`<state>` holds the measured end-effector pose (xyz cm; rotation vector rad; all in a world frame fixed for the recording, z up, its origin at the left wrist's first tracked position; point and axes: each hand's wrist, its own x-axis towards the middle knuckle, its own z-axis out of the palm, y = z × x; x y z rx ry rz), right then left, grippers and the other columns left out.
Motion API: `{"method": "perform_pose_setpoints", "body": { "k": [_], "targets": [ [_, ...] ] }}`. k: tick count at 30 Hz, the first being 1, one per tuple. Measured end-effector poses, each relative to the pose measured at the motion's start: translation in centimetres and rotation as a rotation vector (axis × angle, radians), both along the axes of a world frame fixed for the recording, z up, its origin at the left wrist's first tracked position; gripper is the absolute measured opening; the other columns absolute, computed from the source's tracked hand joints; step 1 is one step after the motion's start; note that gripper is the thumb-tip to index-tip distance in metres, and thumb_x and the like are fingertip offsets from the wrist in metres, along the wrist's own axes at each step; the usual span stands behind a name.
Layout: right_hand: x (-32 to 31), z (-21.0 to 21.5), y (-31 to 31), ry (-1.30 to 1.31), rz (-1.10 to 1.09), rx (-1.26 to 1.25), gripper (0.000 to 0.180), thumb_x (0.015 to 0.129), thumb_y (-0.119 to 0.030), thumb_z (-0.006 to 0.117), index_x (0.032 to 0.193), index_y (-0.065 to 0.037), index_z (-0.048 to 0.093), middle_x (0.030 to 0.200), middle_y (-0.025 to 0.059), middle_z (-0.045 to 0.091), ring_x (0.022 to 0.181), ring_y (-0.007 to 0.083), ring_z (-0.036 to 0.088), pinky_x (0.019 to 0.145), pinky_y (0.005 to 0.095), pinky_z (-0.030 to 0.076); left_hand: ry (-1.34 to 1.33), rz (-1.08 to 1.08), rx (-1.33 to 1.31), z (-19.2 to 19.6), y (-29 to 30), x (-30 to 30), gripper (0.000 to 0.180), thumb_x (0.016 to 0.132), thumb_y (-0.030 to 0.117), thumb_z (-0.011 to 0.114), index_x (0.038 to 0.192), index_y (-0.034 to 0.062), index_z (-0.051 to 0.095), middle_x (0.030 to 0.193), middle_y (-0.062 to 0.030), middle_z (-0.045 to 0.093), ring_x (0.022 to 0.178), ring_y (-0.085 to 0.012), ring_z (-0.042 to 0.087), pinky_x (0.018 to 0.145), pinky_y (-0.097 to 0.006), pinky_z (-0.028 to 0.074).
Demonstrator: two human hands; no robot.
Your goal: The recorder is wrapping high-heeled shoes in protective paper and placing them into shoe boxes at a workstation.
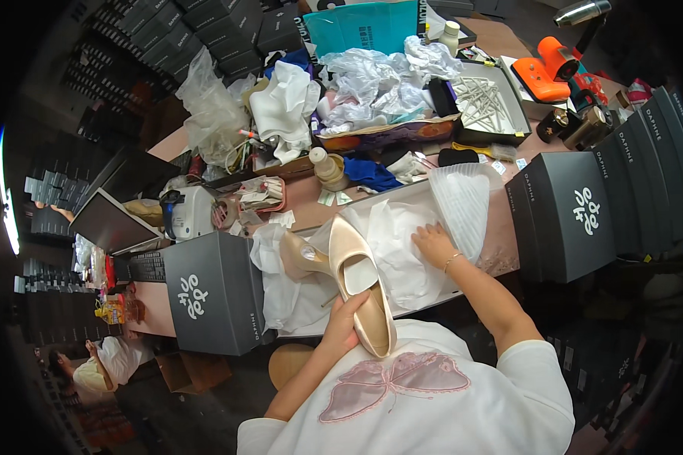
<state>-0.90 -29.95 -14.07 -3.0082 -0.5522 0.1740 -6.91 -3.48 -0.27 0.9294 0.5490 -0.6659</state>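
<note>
My left hand (342, 326) is closed around the side of a pale champagne pump (347, 241) with a pointed toe. Its toe points away from me, and a white insert shows inside it. Just left of it, a second champagne shoe (300, 256) lies on white tissue paper (402, 262) spread over an open shoebox (301, 331). My right hand (435, 246) lies on the tissue with its fingers stretched out, holding nothing. A ribbed white padding sheet (464, 208) sits just beyond that hand.
Dark grey shoeboxes flank the work area, one at left (212, 292) and a row at right (565, 216). Behind are a bin of crumpled plastic (387, 133), a white bottle (326, 167), a tray of white sticks (484, 106) and an orange tool (542, 76). Another person (106, 365) is at far left.
</note>
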Motion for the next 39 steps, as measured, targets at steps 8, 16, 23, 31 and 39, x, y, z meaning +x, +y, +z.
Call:
{"method": "perform_pose_setpoints", "body": {
  "k": [8, 16, 23, 31, 39],
  "targets": [
    [-2.2, 17.7, 6.2, 0.178, -0.245, 0.846, 0.027, 0.075, -0.001, 0.059, 0.102, -0.004, 0.059, 0.103, 0.0095, 0.061, 0.095, 0.0270, 0.060, 0.081, 0.0385, 0.048, 0.050, 0.044, -0.002, 0.9, -1.0, 0.8, 0.034, 0.090, 0.013, 0.053, 0.121, 0.0001, 0.050, 0.107, -0.0126, 0.061, 0.093, -0.0244, 0.064, 0.081, -0.038, 0.055],
    [0.9, 13.8, 10.8, -0.190, -0.089, 0.417, 0.070, 0.076, -0.006, 0.060, 0.140, -0.014, 0.035, 0.146, 0.0218, 0.028, 0.134, 0.0376, 0.029, 0.101, 0.0616, 0.029, -0.085, -0.014, -0.067, 1.1, -2.9, -2.1, 0.053, 0.085, 0.001, 0.054, 0.134, 0.0060, 0.034, 0.119, -0.0111, 0.049, 0.104, -0.0189, 0.054, 0.087, -0.033, 0.049],
    [-0.4, 4.5, 0.5, 0.232, -0.202, 0.396, 0.039, 0.077, -0.004, 0.056, 0.115, -0.009, 0.058, 0.108, 0.0185, 0.058, 0.105, 0.0377, 0.056, 0.087, 0.0444, 0.049, -0.019, 0.010, -0.029, 2.6, -1.7, -0.9, 0.049, 0.087, 0.005, 0.054, 0.132, 0.0051, 0.035, 0.115, -0.0115, 0.052, 0.100, -0.0207, 0.057, 0.084, -0.035, 0.051],
    [-2.2, 10.2, 2.1, 0.104, -0.386, 0.909, 0.027, 0.077, -0.013, 0.069, 0.100, -0.004, 0.059, 0.095, 0.0136, 0.061, 0.087, 0.0267, 0.063, 0.073, 0.0362, 0.052, -0.063, 0.029, -0.046, 1.4, -1.7, -0.8, 0.059, 0.086, 0.006, 0.057, 0.139, 0.0080, 0.029, 0.120, -0.0112, 0.049, 0.105, -0.0206, 0.054, 0.087, -0.035, 0.049],
    [-2.3, 15.0, 6.8, -0.091, -0.047, 0.789, 0.026, 0.075, -0.017, 0.073, 0.094, -0.005, 0.058, 0.090, 0.0098, 0.058, 0.077, 0.0291, 0.062, 0.066, 0.0359, 0.052, -0.258, -0.032, -0.038, 0.3, -3.7, -1.1, 0.070, 0.083, 0.004, 0.058, 0.141, 0.0087, 0.019, 0.123, -0.0114, 0.043, 0.112, -0.0187, 0.048, 0.093, -0.033, 0.045]
  ]
}}
